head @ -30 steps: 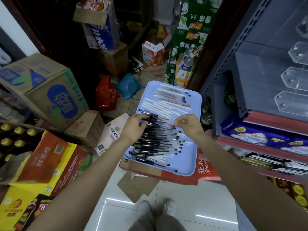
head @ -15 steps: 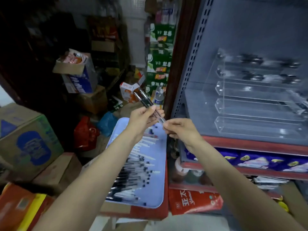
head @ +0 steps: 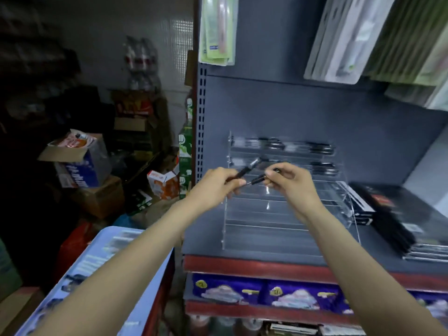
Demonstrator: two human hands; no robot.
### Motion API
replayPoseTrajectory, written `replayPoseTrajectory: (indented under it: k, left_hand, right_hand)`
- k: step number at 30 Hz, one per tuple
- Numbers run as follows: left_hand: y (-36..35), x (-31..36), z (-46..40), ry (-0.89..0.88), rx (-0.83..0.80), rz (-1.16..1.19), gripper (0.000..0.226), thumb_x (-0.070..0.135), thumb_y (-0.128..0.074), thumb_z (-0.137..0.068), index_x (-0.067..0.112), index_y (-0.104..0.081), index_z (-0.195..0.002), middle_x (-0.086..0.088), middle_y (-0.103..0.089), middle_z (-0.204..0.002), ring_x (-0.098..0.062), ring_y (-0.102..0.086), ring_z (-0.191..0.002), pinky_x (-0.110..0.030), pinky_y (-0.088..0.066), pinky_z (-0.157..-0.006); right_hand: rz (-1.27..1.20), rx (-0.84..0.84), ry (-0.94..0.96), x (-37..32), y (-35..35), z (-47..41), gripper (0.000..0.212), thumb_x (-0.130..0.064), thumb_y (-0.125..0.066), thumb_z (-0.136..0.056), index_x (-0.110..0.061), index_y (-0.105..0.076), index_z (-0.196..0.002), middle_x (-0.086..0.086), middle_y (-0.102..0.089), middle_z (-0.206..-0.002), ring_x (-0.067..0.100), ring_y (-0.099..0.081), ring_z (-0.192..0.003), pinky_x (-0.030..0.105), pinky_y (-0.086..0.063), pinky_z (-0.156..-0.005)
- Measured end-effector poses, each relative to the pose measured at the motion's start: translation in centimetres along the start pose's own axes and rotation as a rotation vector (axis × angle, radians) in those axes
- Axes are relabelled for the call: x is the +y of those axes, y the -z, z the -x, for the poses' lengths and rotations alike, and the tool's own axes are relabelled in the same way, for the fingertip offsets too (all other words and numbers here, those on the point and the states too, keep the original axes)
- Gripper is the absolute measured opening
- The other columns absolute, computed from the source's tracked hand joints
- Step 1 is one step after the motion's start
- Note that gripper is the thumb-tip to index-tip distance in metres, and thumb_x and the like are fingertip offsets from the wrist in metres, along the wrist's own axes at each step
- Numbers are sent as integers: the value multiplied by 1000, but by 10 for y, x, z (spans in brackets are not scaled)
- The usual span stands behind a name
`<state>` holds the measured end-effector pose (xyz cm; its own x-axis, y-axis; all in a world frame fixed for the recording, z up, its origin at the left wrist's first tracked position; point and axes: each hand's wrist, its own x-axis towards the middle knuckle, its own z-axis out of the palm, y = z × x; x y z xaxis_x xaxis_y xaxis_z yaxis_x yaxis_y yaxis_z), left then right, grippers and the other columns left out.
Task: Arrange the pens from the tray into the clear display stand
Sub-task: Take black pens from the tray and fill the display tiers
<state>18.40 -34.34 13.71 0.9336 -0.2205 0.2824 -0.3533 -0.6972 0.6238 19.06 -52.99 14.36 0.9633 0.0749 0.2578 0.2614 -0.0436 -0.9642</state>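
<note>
Left hand [head: 218, 187] pinches a black-grip pen w/ clear barrel [head: 244, 170]; right hand [head: 292, 184] pinches a second black pen [head: 260, 177], both held up in front of the clear acrylic tiered display stand [head: 278, 214] on the grey shelf [head: 315, 259]. Top two tiers already hold pens, lower tiers look bare. To do it well, judging: lay each pen horizontal in a tier, caps same way, one hand at a time. More pens sit on the light-blue plastic tray [head: 101, 241] at lower left. Writing: all blurred, nothing legible; purple packs [head: 266, 293] below unreadable too.
</note>
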Motion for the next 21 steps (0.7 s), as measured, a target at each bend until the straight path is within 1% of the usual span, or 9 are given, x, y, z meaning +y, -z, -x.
replayPoseTrajectory:
  k: [2, 5, 9, 11, 13, 16, 17, 19, 21]
  left_hand:
    - [-3, 5, -11, 51, 163, -186, 24, 34, -49, -95, 19, -56, -78, -4, -65, -74, -25, -63, -74, -36, -50, -69]
    - [-4, 9, -21, 85, 303, -442, 29, 35, -40, -99, 10, -54, -93, -12, -62, -86, -33, -58, -83, -39, -43, -68]
    - [-9, 14, -29, 89, 245, -260, 26, 22, -31, -101, 6, -50, -107, -15, -55, -91, -35, -53, -90, -36, -32, -72]
    - [-13, 14, -34, 109, 190, -282, 34, 15, -29, -101, 6, -46, -130, -17, -54, -103, -32, -50, -100, -32, -31, -79]
    - [-15, 12, -37, 107, 140, -309, 41, 12, -30, -101, 9, -36, -142, -15, -53, -108, -28, -49, -103, -26, -31, -80]
    - [-20, 7, -37, 111, 157, -184, 34, 13, -39, -99, 13, -45, -132, -5, -62, -101, -19, -56, -101, -23, -39, -84]
    - [-21, 7, -36, 117, 186, -130, 25, 14, -44, -98, 14, -50, -122, -1, -64, -98, -16, -59, -99, -22, -43, -84]
    - [-23, 8, -36, 118, 241, -61, 10, 15, -54, -94, 13, -55, -104, 3, -66, -91, -11, -61, -93, -12, -44, -77]
    - [-25, 9, -37, 112, 260, -65, 8, 14, -59, -90, 13, -61, -98, 3, -65, -90, -8, -61, -88, -5, -41, -72]
  right_hand:
    - [-76, 82, 15, 6, 28, -16, 10, 0, -61, -87, -7, -65, -81, 1, -66, -65, 3, -64, -55, 12, -51, -60]
    - [-105, 144, -10, 20, 57, -41, 6, -1, -62, -86, -5, -65, -82, 6, -65, -71, 3, -66, -57, 12, -51, -61]
    - [87, 94, -46, 46, 61, -63, 6, 2, -63, -85, 4, -67, -88, 2, -67, -72, 7, -69, -60, 20, -58, -72]
    - [241, 14, -38, 50, 58, -71, 11, 2, -63, -85, -6, -68, -79, 1, -68, -72, 15, -70, -69, 29, -57, -82]
    - [410, -59, -25, 51, 56, -78, 17, 1, -64, -84, -14, -68, -75, 1, -69, -74, 18, -69, -76, 28, -53, -87]
    - [632, -100, 39, 53, 57, -84, 8, -9, -71, -81, -10, -72, -89, 1, -70, -87, 12, -65, -81, 17, -48, -81]
    - [705, -97, 62, 55, 57, -85, 9, -14, -73, -80, -13, -73, -88, 0, -71, -89, 12, -65, -84, 21, -49, -81]
    - [848, -106, 83, 56, 57, -85, 6, -22, -74, -79, -18, -74, -84, 1, -71, -91, 17, -66, -87, 30, -53, -78]
    - [1006, -126, 93, 53, 56, -85, 7, -28, -73, -80, -22, -74, -84, 1, -70, -93, 21, -65, -90, 28, -48, -71]
